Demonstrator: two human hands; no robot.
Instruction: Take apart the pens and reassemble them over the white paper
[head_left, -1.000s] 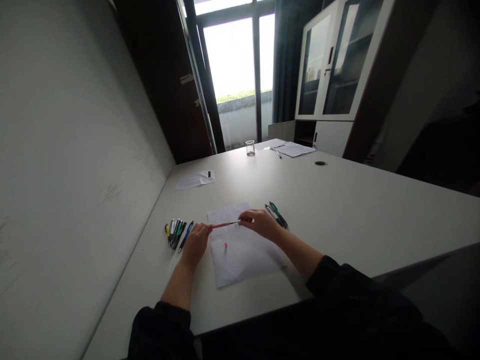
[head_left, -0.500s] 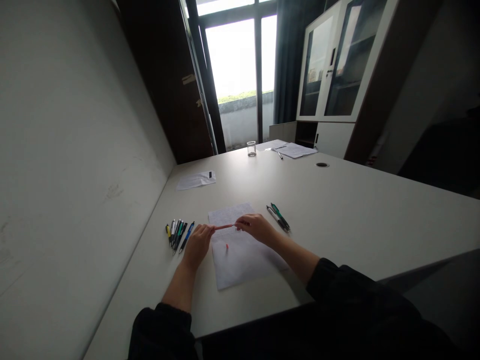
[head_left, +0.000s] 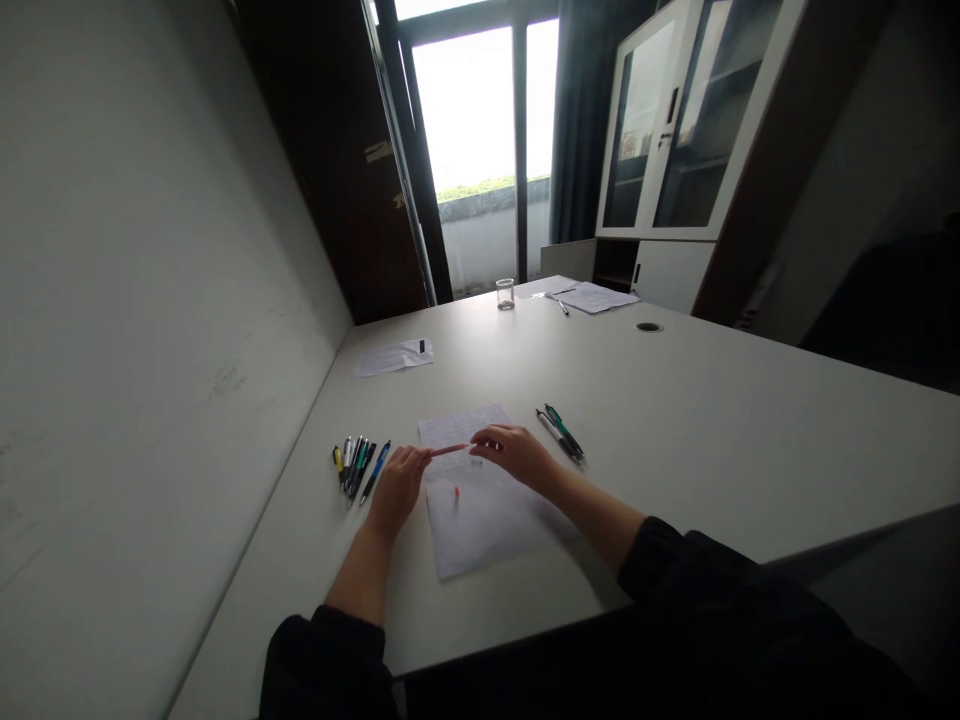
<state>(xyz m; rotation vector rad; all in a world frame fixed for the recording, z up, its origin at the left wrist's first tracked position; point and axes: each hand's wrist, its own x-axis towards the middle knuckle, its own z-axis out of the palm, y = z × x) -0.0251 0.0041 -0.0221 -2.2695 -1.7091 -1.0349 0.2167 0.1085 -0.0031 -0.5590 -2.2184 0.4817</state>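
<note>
Head view, and nearest us a white paper sheet (head_left: 480, 535) lies on the smooth white table (head_left: 420, 620), a tiny pinkish-red piece (head_left: 457, 492) loose on it and a small clear-looking bit (head_left: 476, 463) just beyond. Over the sheet, the left hand (head_left: 401, 485) grips a slim pink pen barrel (head_left: 448, 450), the right hand (head_left: 510, 448) pinching at its other end, where a pale sliver (head_left: 468, 445) shows. Careful now: a crooked push or slack pinch could, I'd judge, bend or drop that sliver, and one careless brush could roll the loose red piece away. Flanking them, a bunch of mixed-colour pens (head_left: 358, 470) lies by the left hand, a green pen (head_left: 564, 430) and a silver-and-black pen (head_left: 553, 432) by the right. Farther out stands a clear glass tumbler (head_left: 505, 294), contents, if any, too small to tell; way back, the white glass-doored cabinet (head_left: 661, 150) shows shelves (head_left: 701, 170), anything on them lost in gloom.
</note>
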